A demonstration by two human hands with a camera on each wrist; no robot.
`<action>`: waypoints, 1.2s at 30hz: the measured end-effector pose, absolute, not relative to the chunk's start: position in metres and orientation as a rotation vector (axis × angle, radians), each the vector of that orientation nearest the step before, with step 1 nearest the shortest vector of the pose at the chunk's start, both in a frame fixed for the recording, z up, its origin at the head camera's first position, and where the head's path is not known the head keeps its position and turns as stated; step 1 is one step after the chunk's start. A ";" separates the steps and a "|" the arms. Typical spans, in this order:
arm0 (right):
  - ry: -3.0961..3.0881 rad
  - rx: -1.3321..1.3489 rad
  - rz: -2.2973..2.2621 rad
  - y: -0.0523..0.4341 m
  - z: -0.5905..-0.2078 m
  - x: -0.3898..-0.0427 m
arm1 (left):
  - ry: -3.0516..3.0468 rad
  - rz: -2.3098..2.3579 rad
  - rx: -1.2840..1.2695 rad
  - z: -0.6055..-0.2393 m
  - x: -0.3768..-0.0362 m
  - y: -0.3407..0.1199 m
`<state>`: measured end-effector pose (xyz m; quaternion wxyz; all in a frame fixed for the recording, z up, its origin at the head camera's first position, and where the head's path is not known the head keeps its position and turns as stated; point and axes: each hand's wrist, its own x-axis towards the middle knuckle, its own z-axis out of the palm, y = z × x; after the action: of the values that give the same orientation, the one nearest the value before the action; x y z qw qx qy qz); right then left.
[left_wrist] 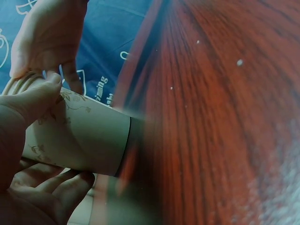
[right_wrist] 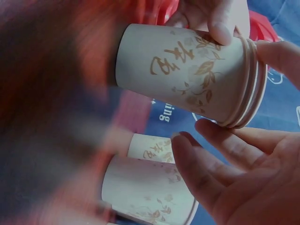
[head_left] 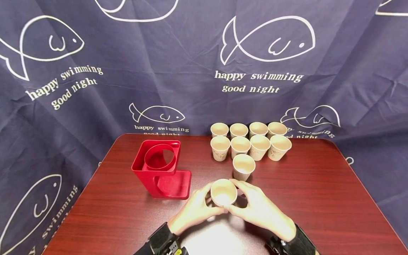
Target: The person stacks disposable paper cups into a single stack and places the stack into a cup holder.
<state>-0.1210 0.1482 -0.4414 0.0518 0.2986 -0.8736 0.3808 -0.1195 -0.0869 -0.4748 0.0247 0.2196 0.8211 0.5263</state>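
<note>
Nested cups (left_wrist: 89,129), pale w/ brown leaf-&-flower print, seen side-on: stacked rims at L, base twd. ctr. of view. Left hand (left_wrist: 9,154) grips the stack, thumb across the near wall by the rims, other fingers along the lower side. Right hand (left_wrist: 49,35) extends from top L, one fingertip at the rims. Table (left_wrist: 211,122), red-brown w/ dark grain, fills most of R side; few white specks (left_wrist: 239,62) on surface, pale glare lower R. Base/table contact: blurred, can't tell. Bkgd., upper L: blue cloth (left_wrist: 105,35) w/ white lettering, partly hidden.
</note>
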 end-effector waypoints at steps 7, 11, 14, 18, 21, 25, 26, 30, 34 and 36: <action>-2.643 0.921 1.204 0.147 -0.441 -0.121 | 2.560 1.623 0.689 -0.475 -0.120 -0.086; -2.624 0.936 1.226 0.146 -0.441 -0.120 | 2.559 1.628 0.689 -0.476 -0.119 -0.087; -2.630 0.939 1.231 0.146 -0.441 -0.120 | 2.560 1.626 0.691 -0.476 -0.119 -0.087; -2.643 0.934 1.214 0.146 -0.440 -0.118 | 2.560 1.616 0.688 -0.476 -0.119 -0.087; -2.657 0.920 1.146 0.147 -0.438 -0.116 | 2.558 1.613 0.683 -0.475 -0.119 -0.087; -2.683 0.893 1.023 0.148 -0.435 -0.114 | 2.535 1.624 0.671 -0.475 -0.119 -0.087; -2.686 0.889 0.998 0.149 -0.434 -0.114 | 2.524 1.632 0.668 -0.476 -0.119 -0.087; -2.697 0.869 0.937 0.151 -0.429 -0.111 | 2.492 1.657 0.651 -0.478 -0.120 -0.087; -2.702 0.813 0.859 0.157 -0.424 -0.108 | 2.502 1.656 0.659 -0.477 -0.120 -0.087; -2.694 0.780 0.816 0.160 -0.423 -0.106 | 2.521 1.642 0.665 -0.476 -0.120 -0.087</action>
<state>-0.1064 0.1602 -0.4226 0.1103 0.2655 -0.9167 0.2777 -0.1202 -0.0868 -0.4760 0.0305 0.2156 0.8178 0.5327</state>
